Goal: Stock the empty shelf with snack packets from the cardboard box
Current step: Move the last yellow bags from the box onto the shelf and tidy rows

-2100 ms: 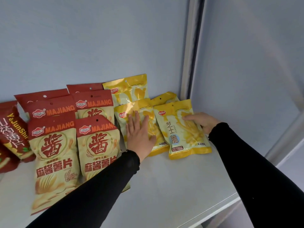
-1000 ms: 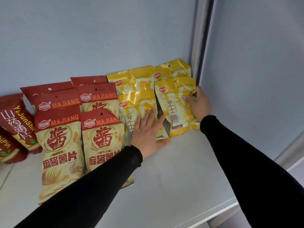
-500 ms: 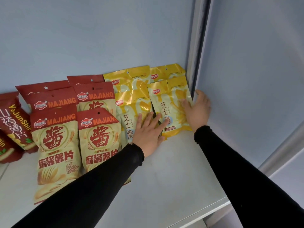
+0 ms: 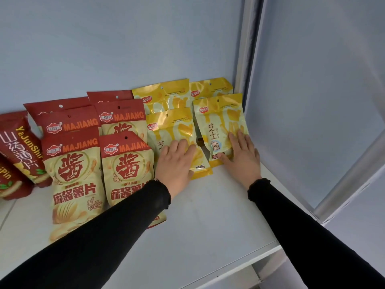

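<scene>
Both hands lie flat with fingers straight on the front pair of yellow snack packets. The left hand [image 4: 176, 161] presses the lower half of the front-left yellow packet [image 4: 173, 130]; half a second ago its fingers were fanned across the gap toward the neighbouring packet, and now they sit together on this one alone. The right hand [image 4: 241, 155] covers the lower right of the front-right yellow packet [image 4: 218, 122], thumb stretched along its bottom edge; earlier it was at the packet's right edge, against the side wall [image 4: 312, 101], and it has since slid onto the face. That packet stands a little higher against the wall corner than it did two seconds ago, when it lay further forward on the shelf [image 4: 208, 226].

Behind these two lean two more yellow packets [image 4: 166, 97], upright against the back panel. To the left, unchanged, are the red MAJIANG packets [image 4: 73, 174] in overlapping rows, and at the far left the dark red YaJunShi packets [image 4: 18, 147]. Black sleeves [image 4: 125, 226] cover both forearms. The cardboard box cannot be seen.
</scene>
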{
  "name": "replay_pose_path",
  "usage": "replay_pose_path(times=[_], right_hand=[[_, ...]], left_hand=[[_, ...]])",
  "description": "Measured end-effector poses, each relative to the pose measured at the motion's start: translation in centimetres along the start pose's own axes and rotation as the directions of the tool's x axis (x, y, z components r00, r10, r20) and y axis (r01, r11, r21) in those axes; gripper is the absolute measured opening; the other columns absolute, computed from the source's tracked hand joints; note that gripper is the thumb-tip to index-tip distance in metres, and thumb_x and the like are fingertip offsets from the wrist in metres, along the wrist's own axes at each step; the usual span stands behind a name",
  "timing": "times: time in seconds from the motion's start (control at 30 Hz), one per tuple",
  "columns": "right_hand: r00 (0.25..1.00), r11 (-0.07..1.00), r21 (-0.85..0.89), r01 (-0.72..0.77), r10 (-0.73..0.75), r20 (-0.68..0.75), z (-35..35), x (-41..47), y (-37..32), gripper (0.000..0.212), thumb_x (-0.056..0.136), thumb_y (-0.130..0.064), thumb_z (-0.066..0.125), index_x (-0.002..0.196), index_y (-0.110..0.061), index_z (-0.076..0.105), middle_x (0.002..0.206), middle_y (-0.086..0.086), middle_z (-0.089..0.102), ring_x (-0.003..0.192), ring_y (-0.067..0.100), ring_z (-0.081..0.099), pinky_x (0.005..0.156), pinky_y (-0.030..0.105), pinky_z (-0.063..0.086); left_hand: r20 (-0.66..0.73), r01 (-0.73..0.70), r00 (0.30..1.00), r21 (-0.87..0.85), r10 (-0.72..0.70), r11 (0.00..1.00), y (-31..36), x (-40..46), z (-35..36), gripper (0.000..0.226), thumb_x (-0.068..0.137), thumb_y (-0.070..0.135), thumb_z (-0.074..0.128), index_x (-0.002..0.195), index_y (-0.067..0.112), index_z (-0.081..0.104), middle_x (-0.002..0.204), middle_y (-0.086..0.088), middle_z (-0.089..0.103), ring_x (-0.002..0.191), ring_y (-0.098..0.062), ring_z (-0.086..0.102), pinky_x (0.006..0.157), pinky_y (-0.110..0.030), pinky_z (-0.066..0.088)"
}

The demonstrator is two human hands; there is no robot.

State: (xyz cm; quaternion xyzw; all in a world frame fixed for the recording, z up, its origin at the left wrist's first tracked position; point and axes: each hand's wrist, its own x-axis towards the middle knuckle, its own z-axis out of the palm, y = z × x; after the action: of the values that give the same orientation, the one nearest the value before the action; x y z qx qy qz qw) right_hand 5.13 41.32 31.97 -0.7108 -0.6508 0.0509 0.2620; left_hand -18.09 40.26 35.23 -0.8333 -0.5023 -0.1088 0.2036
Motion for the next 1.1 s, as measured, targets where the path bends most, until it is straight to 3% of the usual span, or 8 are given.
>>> replay_pose_path(times=[0.13, 0.33, 0.63, 0.83, 0.93, 1.1], right_hand=[[0.999, 1.0, 0.009, 0.019, -0.019, 0.026, 0.3, -0.1, -1.2, 0.081, 0.097, -0.063, 0.046, 0.162, -0.029, 0.011, 0.171, -0.003, -0.001, 0.157, 0.026, -0.002, 0.123, 0.062, 0.012], [0.997, 0.998, 0.01, 0.067, -0.068, 0.046, -0.5, -1.1, -0.7, 0.08, 0.098, -0.055, 0.052, 0.162, -0.031, 0.011, 0.171, -0.004, -0.004, 0.157, 0.024, -0.005, 0.121, 0.063, 0.007], [0.996, 0.994, 0.061, 0.087, -0.086, -0.019, -2.7, -6.9, -1.3, 0.067, 0.099, -0.039, 0.059, 0.158, -0.026, 0.03, 0.169, 0.003, 0.02, 0.156, 0.028, 0.014, 0.125, 0.053, 0.016], [0.983, 0.994, 0.111, 0.004, 0.017, -0.185, -6.4, -17.7, -2.4, 0.045, 0.095, -0.031, 0.065, 0.138, -0.022, 0.058, 0.146, 0.004, 0.055, 0.135, 0.03, 0.045, 0.11, 0.047, 0.037], [0.965, 0.99, 0.127, -0.068, 0.098, -0.243, -7.7, -24.9, -2.7, 0.036, 0.095, -0.028, 0.064, 0.131, -0.023, 0.063, 0.136, -0.002, 0.062, 0.125, 0.026, 0.049, 0.101, 0.045, 0.043], [0.939, 0.959, 0.067, -0.277, 0.285, -0.191, -8.6, -37.5, -1.1, 0.033, 0.098, -0.03, 0.058, 0.131, -0.026, 0.061, 0.135, -0.002, 0.06, 0.123, 0.025, 0.048, 0.097, 0.044, 0.043]], left_hand=[[0.087, 0.042, 0.995, -0.006, -0.041, 0.999, 0.1, 0.0, 0.3, 0.049, 0.086, 0.032, 0.067, 0.131, 0.022, 0.051, 0.132, -0.007, 0.046, 0.118, -0.03, 0.043, 0.091, -0.041, 0.043], [0.07, 0.053, 0.996, -0.025, -0.051, 0.998, 0.3, -1.1, -0.2, 0.054, 0.083, 0.032, 0.069, 0.133, 0.024, 0.049, 0.14, -0.006, 0.045, 0.118, -0.03, 0.044, 0.09, -0.042, 0.044], [0.039, -0.036, 0.998, -0.103, 0.04, 0.994, 0.3, -3.2, -2.3, 0.061, 0.079, 0.023, 0.077, 0.135, 0.024, 0.052, 0.145, -0.008, 0.044, 0.129, -0.033, 0.043, 0.098, -0.045, 0.044], [0.019, -0.099, 0.994, -0.3, 0.11, 0.949, 3.2, -7.1, -4.9, 0.053, 0.087, 0.033, 0.069, 0.136, 0.025, 0.052, 0.145, -0.004, 0.043, 0.13, -0.028, 0.041, 0.097, -0.044, 0.043], [-0.014, -0.151, 0.987, -0.426, 0.161, 0.892, 5.9, -10.7, -6.2, 0.049, 0.086, 0.03, 0.069, 0.133, 0.022, 0.056, 0.138, -0.004, 0.049, 0.125, -0.03, 0.044, 0.094, -0.046, 0.045], [-0.066, -0.309, 0.943, -0.532, 0.325, 0.788, 11.8, -18.1, -7.3, 0.041, 0.087, 0.031, 0.068, 0.126, 0.021, 0.06, 0.133, -0.003, 0.054, 0.123, -0.029, 0.045, 0.095, -0.044, 0.044]])
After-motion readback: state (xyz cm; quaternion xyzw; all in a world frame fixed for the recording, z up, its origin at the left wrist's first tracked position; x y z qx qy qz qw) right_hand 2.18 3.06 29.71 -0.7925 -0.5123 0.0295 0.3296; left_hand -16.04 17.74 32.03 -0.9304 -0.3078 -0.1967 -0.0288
